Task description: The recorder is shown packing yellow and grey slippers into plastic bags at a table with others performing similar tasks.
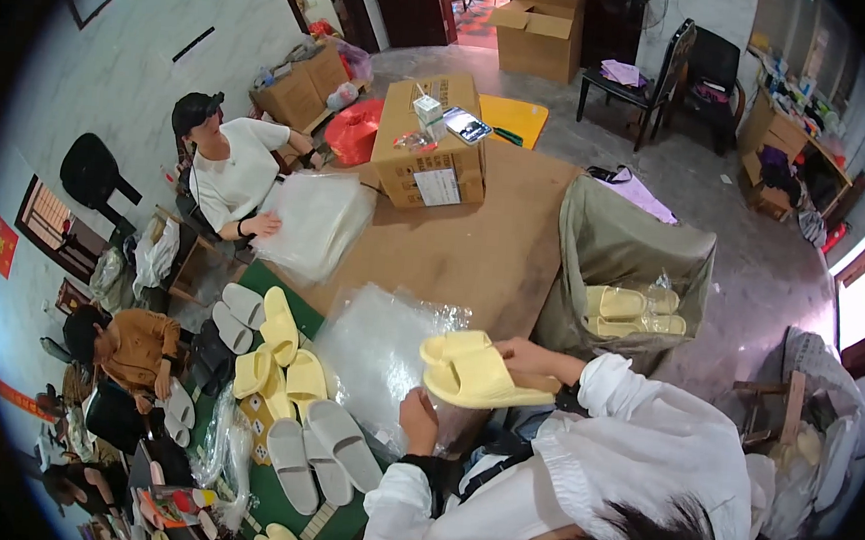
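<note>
Just below the middle of the frame, the person's right hand (525, 358) holds a pair of pale yellow slippers (476, 369), stacked one on the other and lying level above the near edge of the brown tabletop (474, 248). That grip is closed around the right end of the pair, fingers curled over the top and thumb hidden beneath. The left hand (420, 417) sits lower and to the left of the slippers, its grip narrow, fingers pinched on the edge of a heap of clear plastic bags (382, 352) that lies on the tabletop; it does not touch the slippers. To the right of centre stands an olive fabric bin (623, 248) with more yellow slippers in clear wrap (630, 312) inside it. At lower left, loose grey and yellow slippers (289, 390) lie spread on a green mat. In the upper middle a cardboard box (431, 145) rests on the tabletop's far end. At the left of the frame, another person in a white shirt (229, 171) rests a hand on a second stack of clear bags (315, 222).
</note>
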Available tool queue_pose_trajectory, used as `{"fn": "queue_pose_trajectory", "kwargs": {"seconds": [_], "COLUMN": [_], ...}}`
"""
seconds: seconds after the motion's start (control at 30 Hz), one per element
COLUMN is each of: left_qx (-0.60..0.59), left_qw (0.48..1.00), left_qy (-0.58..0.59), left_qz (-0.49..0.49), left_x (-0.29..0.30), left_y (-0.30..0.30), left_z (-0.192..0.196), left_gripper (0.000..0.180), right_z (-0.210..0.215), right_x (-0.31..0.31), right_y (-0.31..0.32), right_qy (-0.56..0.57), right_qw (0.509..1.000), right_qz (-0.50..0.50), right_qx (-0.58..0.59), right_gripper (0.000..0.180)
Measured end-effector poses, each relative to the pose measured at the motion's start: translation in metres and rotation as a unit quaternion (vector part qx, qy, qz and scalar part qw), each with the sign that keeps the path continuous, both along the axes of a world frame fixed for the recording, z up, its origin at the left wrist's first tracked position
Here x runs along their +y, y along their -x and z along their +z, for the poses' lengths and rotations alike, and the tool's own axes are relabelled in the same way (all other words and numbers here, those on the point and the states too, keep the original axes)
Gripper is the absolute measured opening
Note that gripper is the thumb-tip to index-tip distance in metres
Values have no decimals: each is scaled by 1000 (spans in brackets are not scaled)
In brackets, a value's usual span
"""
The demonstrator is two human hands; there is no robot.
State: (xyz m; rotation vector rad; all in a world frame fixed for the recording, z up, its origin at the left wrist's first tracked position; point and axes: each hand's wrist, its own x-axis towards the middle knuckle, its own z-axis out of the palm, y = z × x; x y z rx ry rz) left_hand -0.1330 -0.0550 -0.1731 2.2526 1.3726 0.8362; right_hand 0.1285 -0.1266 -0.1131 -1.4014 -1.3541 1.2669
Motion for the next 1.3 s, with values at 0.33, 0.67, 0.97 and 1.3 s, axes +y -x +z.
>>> {"fn": "queue_pose_trajectory", "kwargs": {"seconds": [0.33,0.67,0.97,1.3], "left_qx": [-96,31,12,102], "left_qw": [984,999,1000,986], "left_qy": [115,17,-8,-97], "left_qz": [97,-8,9,-93], "left_x": [32,18,6,2], "left_y": [-13,-7,-14,-25], "left_z": [14,13,23,42], "left_gripper": [13,25,18,26], "right_z": [34,27,-16,-20], "right_x": [-7,7,34,32], "right_y": [-45,-6,44,40], "right_qy": [37,11,-140,-212], "right_qw": [974,974,910,909], "right_qz": [-171,179,229,1], "right_qx": [145,-138,-315,-358], "right_gripper": [27,22,17,10]}}
